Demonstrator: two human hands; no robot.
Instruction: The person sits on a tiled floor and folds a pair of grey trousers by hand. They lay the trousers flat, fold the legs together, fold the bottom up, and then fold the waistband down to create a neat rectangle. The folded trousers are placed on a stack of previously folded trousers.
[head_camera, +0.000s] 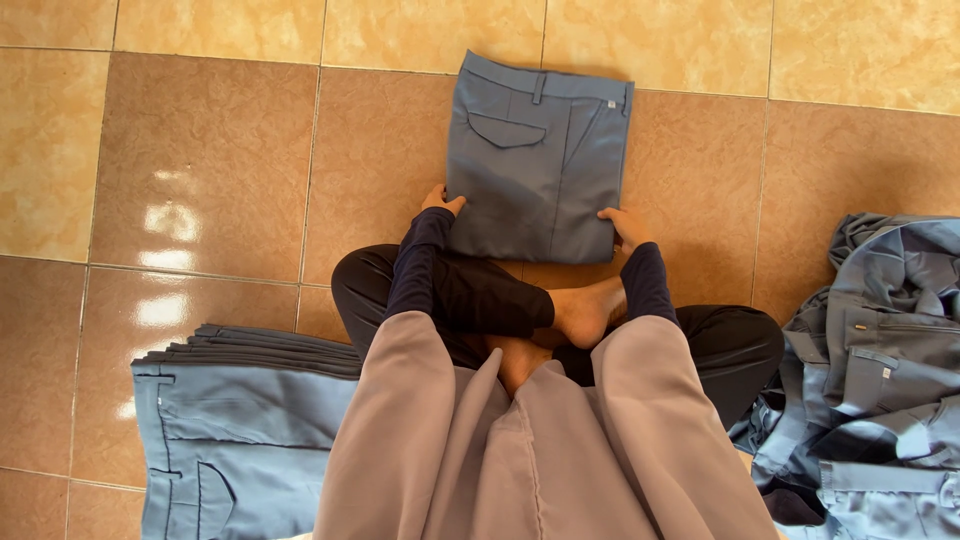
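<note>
Two hands are pressed at the near corners of the folded blue trousers (538, 160): the left hand (441, 201) grips the left edge, the right hand (625, 226) the right, with the garment extending beyond them on the tiled floor (200, 170).

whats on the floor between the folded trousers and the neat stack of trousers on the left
Bare tile floor in the head view, apart from the person's left hand at the folded trousers; nothing else before the stack of trousers.
</note>
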